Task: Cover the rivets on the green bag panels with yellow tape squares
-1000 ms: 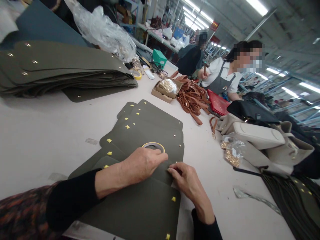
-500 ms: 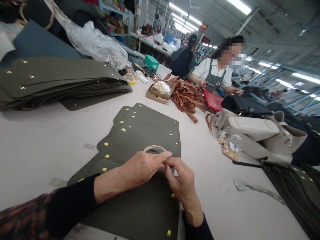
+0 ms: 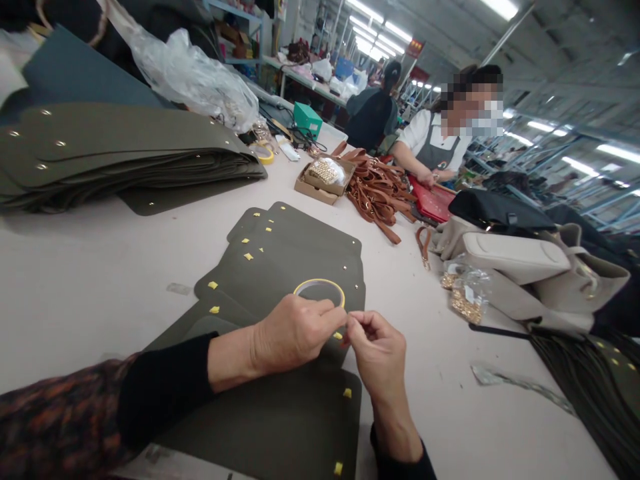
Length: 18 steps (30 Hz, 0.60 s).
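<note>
My left hand (image 3: 300, 331) is closed on a roll of yellow-edged tape (image 3: 320, 283), whose ring stands out above the fingers. Just to its right, my right hand (image 3: 377, 347) has thumb and forefinger pinched together near the roll; what it pinches is too small to make out. Both hands are over overlapping dark olive panels (image 3: 305, 250). Small yellow tape pieces (image 3: 249, 257) dot the panels' left side, and others lie along the right edge of the lower panel (image 3: 280, 413). One yellow piece shows beside the left fingers.
Stacked olive panels (image 3: 135, 143) lie at the left. Farther back are a cardboard box (image 3: 320, 190), brown straps (image 3: 377, 193) and a green box (image 3: 307, 120). Pale bags (image 3: 515, 257) and bagged gold hardware (image 3: 466, 303) are at the right. A person (image 3: 430, 143) works across the table.
Both hands and the tape roll have shifted slightly right. My left fingers have curled in, and a yellow piece now shows beside them. The person opposite has brought their hands together.
</note>
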Each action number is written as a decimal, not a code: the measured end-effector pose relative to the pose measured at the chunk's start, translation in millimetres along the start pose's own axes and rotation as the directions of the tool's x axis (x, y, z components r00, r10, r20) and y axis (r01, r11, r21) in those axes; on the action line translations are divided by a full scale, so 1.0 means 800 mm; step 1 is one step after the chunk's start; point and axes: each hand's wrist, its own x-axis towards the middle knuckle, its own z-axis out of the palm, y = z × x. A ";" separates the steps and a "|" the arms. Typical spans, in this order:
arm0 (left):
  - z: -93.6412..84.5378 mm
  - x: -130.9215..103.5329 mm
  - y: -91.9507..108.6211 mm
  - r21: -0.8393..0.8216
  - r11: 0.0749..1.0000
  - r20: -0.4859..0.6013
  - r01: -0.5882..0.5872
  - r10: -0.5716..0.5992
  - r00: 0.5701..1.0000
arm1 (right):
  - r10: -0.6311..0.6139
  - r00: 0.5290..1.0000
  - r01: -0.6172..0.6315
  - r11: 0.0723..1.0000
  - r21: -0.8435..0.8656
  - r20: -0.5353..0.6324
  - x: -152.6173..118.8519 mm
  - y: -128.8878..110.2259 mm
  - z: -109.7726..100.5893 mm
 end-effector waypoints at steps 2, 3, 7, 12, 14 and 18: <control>0.006 0.001 -0.004 0.003 1.000 -0.011 0.012 -0.011 1.000 | 0.105 0.994 -0.103 0.993 0.051 -0.035 0.014 0.015 -0.012; 0.011 0.001 -0.009 0.024 0.999 0.001 0.034 -0.034 0.999 | 0.150 0.988 -0.148 0.987 0.066 -0.029 0.021 0.024 -0.018; 0.033 -0.001 -0.036 0.153 0.983 0.120 0.098 -0.117 0.986 | 0.247 0.964 -0.252 0.967 0.037 0.102 0.037 0.054 -0.039; 0.043 -0.005 -0.049 0.128 0.986 0.201 0.106 -0.130 0.971 | 0.298 0.939 -0.281 0.953 -0.116 0.173 0.037 0.062 -0.044; 0.042 -0.005 -0.048 0.117 0.987 0.209 0.109 -0.132 0.969 | 0.303 0.933 -0.269 0.945 -0.185 0.192 0.037 0.060 -0.043; 0.042 -0.006 -0.046 0.117 0.987 0.231 0.110 -0.134 0.964 | 0.214 0.949 -0.116 0.920 -0.374 0.231 0.041 0.054 -0.038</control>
